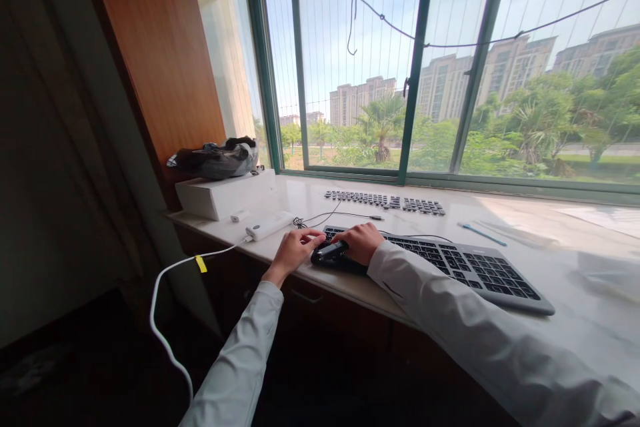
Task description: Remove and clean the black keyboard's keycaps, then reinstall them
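Grey full-size keyboard (493,270) lies before you; left of it, a white box (225,199), contents hidden, bears a bunched bag (215,160). At the keyboard's left end, your left hand (294,251) is half-curled, its hold unclear; your right hand (363,242) is wrapped round a black handheld tool (332,250).

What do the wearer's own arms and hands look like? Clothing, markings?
Left hand and right hand: bare, no gloves visible. Left sleeve and right sleeve: long, pale grey, creased fabric reaching the wrists. No printed markings visible on either.

Bright window (450,80), dark lower left
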Available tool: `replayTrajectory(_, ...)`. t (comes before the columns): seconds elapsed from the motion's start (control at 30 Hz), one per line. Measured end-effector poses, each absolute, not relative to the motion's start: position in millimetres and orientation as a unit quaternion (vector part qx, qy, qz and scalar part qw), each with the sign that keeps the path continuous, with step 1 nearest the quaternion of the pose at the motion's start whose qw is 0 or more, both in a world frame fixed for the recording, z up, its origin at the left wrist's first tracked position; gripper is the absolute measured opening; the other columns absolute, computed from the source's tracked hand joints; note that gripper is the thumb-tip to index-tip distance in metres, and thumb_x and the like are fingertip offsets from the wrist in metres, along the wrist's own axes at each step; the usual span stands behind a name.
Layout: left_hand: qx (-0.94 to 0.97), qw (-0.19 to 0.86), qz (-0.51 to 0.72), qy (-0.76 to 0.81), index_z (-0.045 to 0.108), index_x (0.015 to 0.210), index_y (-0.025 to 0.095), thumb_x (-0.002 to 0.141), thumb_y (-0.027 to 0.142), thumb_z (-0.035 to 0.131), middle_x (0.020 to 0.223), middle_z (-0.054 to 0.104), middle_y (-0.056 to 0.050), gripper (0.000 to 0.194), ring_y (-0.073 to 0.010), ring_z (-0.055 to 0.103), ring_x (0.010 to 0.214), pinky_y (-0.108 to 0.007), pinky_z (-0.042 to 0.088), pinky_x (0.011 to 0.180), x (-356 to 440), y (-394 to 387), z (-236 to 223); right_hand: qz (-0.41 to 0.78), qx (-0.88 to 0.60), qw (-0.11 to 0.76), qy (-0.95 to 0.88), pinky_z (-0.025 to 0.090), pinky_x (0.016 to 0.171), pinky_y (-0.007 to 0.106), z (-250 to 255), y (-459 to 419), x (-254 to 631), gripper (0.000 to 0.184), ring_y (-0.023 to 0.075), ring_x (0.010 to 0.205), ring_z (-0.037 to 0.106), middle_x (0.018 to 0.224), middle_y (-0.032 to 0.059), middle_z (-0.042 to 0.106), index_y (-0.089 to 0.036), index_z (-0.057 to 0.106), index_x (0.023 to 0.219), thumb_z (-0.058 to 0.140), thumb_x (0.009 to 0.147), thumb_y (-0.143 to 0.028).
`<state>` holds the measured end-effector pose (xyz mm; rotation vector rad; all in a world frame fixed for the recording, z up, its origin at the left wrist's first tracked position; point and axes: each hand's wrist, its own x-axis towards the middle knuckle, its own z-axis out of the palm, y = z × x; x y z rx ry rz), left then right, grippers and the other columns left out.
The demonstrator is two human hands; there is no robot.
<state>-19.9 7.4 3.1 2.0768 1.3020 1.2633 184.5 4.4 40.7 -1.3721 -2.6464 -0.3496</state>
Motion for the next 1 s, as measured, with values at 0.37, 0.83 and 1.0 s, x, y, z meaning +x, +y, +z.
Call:
replayTrajectory(0.37,0.762,0.057,0.446,0.467,0.057,0.052,0.016,0.088,0.04,0.046,0.049,0.049,0.002,0.044,-0.0105,0.043,0.051,-0.025,0.028,0.053,-15.9,-6.1,3.0,-0.079,-0.525,0.116,-0.839,0.041,0.071,0.031,35.6,6.3,179.5,0.028,0.024,0.089,0.064,0.093,0.0054,0.071,-0.033,0.07,0.104,0.051,0.082,-0.033)
replayTrajectory(0.83,0.815,0.032,0.39,0.426,0.074,0.068,0.016,0.089,0.034,0.048,0.058,0.06,-0.002,0.038,-0.0116,0.052,0.058,-0.025,0.033,0.058,-12.4,-9.8,0.8,-0.004,-0.549,0.17,-0.818,0.034,0.059,0.027,30.8,13.6,181.3,0.034,0.0203,0.078,0.062,0.084,0.0043,0.07,-0.029,0.072,0.086,0.052,0.083,-0.056)
replayTrajectory(1.0,0.817,-0.007,0.388,0.426,0.067,0.06,0.015,0.089,0.032,0.049,0.056,0.056,-0.001,0.038,-0.0103,0.048,0.056,-0.025,0.031,0.057,-11.1,-9.9,-1.4,-0.004,-0.552,0.173,-0.815,0.035,0.061,0.026,29.8,13.2,180.4,0.031,0.0193,0.079,0.062,0.085,0.0035,0.071,-0.03,0.073,0.088,0.053,0.082,-0.052)
